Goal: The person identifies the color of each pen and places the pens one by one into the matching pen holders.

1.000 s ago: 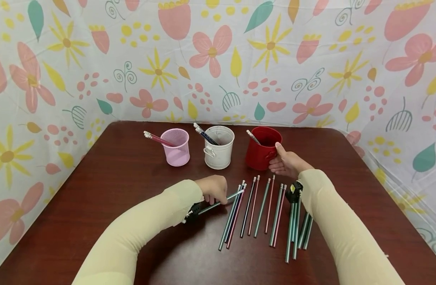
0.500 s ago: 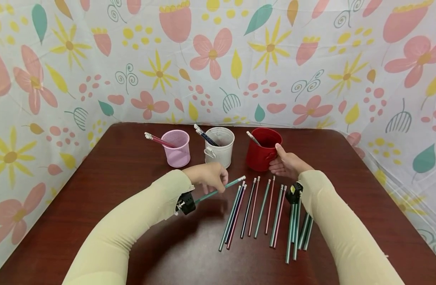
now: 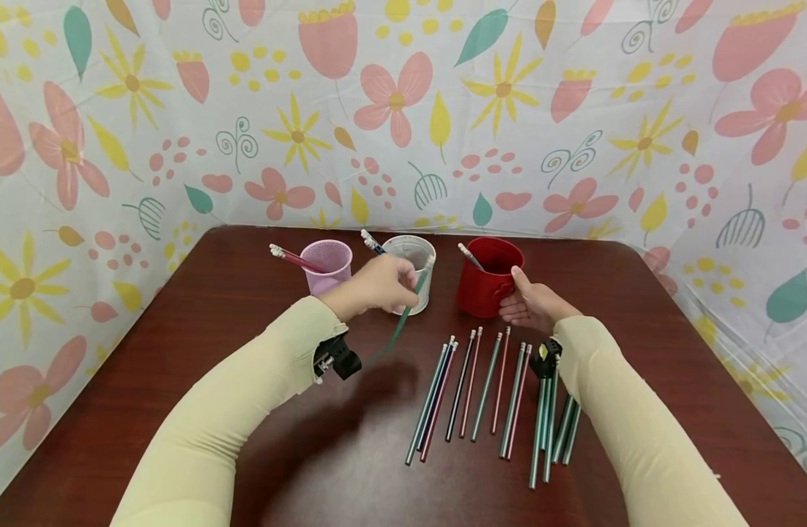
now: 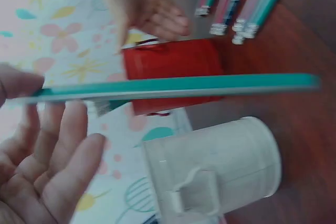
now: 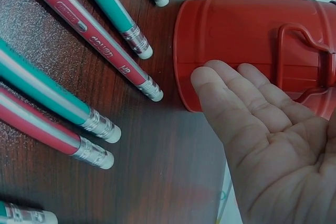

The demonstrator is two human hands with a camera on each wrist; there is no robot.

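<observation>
My left hand [image 3: 377, 284] pinches a green pencil [image 3: 400, 326] between thumb and fingers, in front of the white bucket [image 3: 425, 294]. The pencil [image 4: 178, 86] is tilted in the head view, its white eraser end up near the bucket's rim. Its tip is blurred. On the right, my right hand [image 3: 532, 301] rests against the side of the red bucket [image 3: 477, 293], by its handle. In the right wrist view the fingers [image 5: 247, 95] lie straight along the red wall. One pencil [image 3: 471, 256] leans inside the red bucket, and several dark blue ones [image 3: 372, 242] lean in the white bucket.
A pink mesh cup [image 3: 331, 260] with pink pencils [image 3: 288, 256] stands left of the white bucket, partly hidden by my left hand. Several green, pink and dark blue pencils [image 3: 485, 388] lie on the brown table [image 3: 324, 454]. A flowered cloth [image 3: 403, 110] hangs behind.
My left hand has lifted the green pencil off the table and carried it up and back to the white bucket, turning its eraser end upward. My right hand has stayed at the red bucket.
</observation>
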